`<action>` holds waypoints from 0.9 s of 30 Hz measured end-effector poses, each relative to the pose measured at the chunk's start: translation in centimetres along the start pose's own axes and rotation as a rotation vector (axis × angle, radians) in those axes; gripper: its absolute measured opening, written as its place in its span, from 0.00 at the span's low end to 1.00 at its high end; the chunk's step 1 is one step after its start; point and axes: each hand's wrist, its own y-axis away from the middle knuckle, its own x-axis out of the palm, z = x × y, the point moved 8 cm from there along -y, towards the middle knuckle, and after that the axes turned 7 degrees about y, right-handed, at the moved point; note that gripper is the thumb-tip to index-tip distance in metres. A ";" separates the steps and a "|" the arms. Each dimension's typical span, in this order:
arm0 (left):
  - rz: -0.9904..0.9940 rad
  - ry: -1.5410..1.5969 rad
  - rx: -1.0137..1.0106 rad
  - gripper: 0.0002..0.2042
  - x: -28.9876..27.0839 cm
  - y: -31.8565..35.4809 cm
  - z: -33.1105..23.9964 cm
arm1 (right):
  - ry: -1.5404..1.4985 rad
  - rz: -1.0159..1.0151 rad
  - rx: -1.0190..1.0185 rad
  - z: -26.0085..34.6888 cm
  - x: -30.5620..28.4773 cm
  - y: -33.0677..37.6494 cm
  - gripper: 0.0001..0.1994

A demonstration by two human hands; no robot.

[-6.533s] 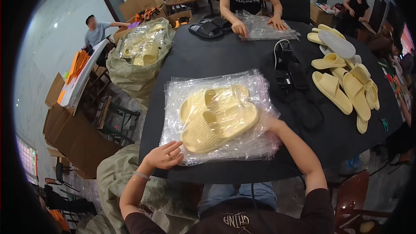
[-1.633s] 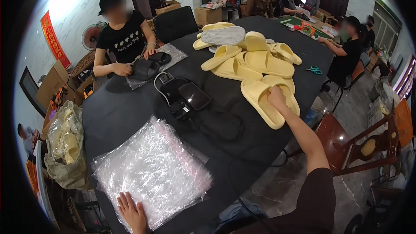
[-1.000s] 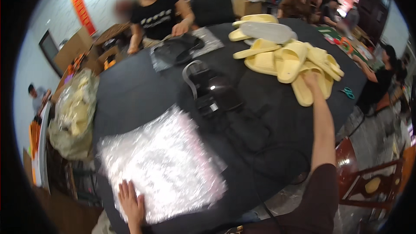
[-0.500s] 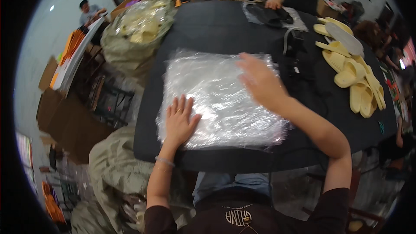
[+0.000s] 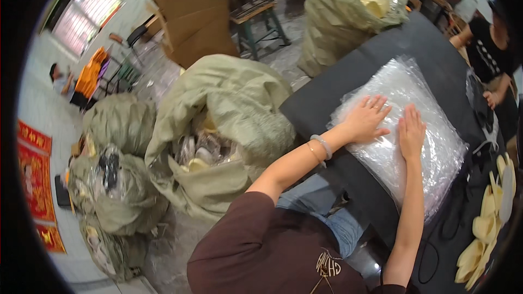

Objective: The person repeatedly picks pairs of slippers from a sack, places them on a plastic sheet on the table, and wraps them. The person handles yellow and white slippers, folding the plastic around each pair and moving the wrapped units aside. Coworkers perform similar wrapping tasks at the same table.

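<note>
A flat stack of clear plastic bags [image 5: 430, 169] lies on the dark table, shiny and slightly crumpled at its edges. My left hand [image 5: 368, 120] rests palm down on the stack's left part, fingers apart. Close beside it my right hand [image 5: 412, 133] lies flat on the plastic, fingers stretched out. Neither hand grips anything.
The black table [image 5: 327, 95] carries pale yellow slippers [image 5: 482, 228] on the right. Another person [image 5: 490, 49] stands across the table, a hand near dark items. An open green woven sack [image 5: 245, 98] holds slippers at left; another sack [image 5: 332, 22] is behind. Folded cardboard [image 5: 196, 16] leans beyond.
The view has swung to the left, bringing the sacks on the floor into sight. My right hand, lifted and blurred before, is now down flat on the bags; my left stays on them.
</note>
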 end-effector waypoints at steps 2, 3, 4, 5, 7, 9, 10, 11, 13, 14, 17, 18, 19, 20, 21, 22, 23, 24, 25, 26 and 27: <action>-0.265 0.187 0.070 0.23 -3.7 0.6 -0.9 | 0.014 0.011 -0.010 0.4 0.4 0.1 0.25; -0.435 0.238 0.112 0.17 -7.7 1.8 -2.8 | 0.015 0.010 0.001 -0.1 0.7 0.0 0.25; -0.507 0.280 0.037 0.15 -10.2 3.5 -3.2 | 0.021 0.008 0.017 -0.4 0.8 0.0 0.25; -0.579 0.320 -0.046 0.14 -12.2 5.9 -3.2 | 0.011 0.013 0.016 -0.3 0.9 -0.1 0.25; -0.807 0.183 -0.165 0.12 -14.9 12.4 -2.0 | 0.003 0.028 0.015 -0.2 0.7 -0.1 0.25; -1.032 -0.054 -0.372 0.08 -16.2 20.2 1.2 | 0.000 0.034 0.026 -0.4 0.8 -0.1 0.25; -1.083 -0.166 -0.605 0.05 -16.5 24.8 3.7 | -0.002 0.035 0.033 -0.5 0.8 -0.2 0.25; -1.239 -0.034 -0.748 0.06 -16.8 29.6 6.5 | -0.005 0.036 0.033 -0.4 0.8 -0.2 0.25; -1.499 0.005 -0.884 0.05 -18.2 37.9 9.3 | -0.008 0.041 0.041 -0.5 0.7 -0.1 0.25; -1.593 -0.055 -0.992 0.04 -18.7 41.8 10.1 | -0.009 0.038 0.043 -0.5 0.6 -0.1 0.25; -1.313 0.016 -1.053 0.08 -18.9 47.3 14.2 | -0.011 0.031 0.034 -0.2 0.4 -0.2 0.25; -0.996 0.026 -1.227 0.11 -17.4 48.7 16.3 | -0.011 0.033 0.026 0.1 0.3 -0.2 0.25; -0.671 0.035 -1.376 0.13 -15.5 50.4 18.0 | -0.014 0.034 0.015 0.4 0.3 -0.3 0.25; -0.330 0.052 -1.492 0.16 -13.3 51.3 19.0 | -0.017 0.031 0.011 0.5 0.3 -0.3 0.25; -0.253 0.043 -1.488 0.18 -12.8 50.0 18.6 | -0.009 0.025 0.024 0.1 0.4 -0.1 0.25; -0.176 0.033 -1.483 0.20 -12.4 49.0 17.8 | -0.001 0.019 0.035 -0.3 0.5 0.0 0.25; -0.102 0.016 -1.488 0.23 -11.9 48.4 16.4 | 0.003 0.024 0.041 -0.5 0.5 0.0 0.25; -0.049 -0.064 -1.410 0.24 -11.4 48.3 15.7 | 0.004 0.029 0.041 -0.3 0.5 -0.1 0.26; 0.003 -0.142 -1.329 0.25 -10.7 48.3 14.9 | 0.004 0.035 0.042 -0.2 0.4 0.0 0.26; 0.057 -0.218 -1.242 0.27 -10.1 47.8 14.5 | 0.006 0.036 0.047 -0.3 0.5 0.1 0.26; 0.159 -0.336 -1.229 0.31 -9.4 48.0 14.3 | 0.004 0.033 0.043 -0.3 0.4 0.0 0.26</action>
